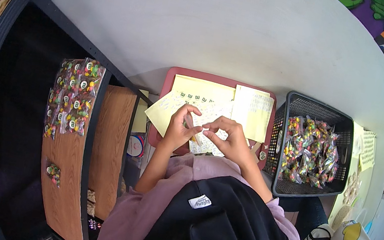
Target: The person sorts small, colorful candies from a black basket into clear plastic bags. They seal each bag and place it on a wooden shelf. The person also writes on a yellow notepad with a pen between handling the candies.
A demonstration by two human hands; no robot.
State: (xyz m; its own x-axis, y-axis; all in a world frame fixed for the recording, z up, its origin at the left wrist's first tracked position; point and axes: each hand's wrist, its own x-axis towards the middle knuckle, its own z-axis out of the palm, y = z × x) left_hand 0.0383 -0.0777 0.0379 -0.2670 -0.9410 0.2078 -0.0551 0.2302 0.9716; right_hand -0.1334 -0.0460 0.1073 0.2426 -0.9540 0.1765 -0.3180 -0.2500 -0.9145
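My left hand (180, 124) is closed around a small clear plastic bag (188, 121), mostly hidden by the fingers. A bit of yellow shows low on it. Close by, my right hand (229, 135) has its thumb and forefinger brought together near my left thumb. Whether something small sits between them is too fine to see. Both hands are above sheets of small stickers (212, 110), spread over a red tray (165, 85). A yellow sheet (197, 85) with a row of round dark-printed stickers lies behind them, and more label sheets (253, 111) overlap at the tray's right.
Right of the tray stands a black plastic basket (306, 195) holding many bags of colourful candy (308, 149). On the wooden shelf (67, 157) at left, stickered candy bags (76, 90) lie in rows, with one bag (53, 174) apart. A white wall (206, 28) rises behind.
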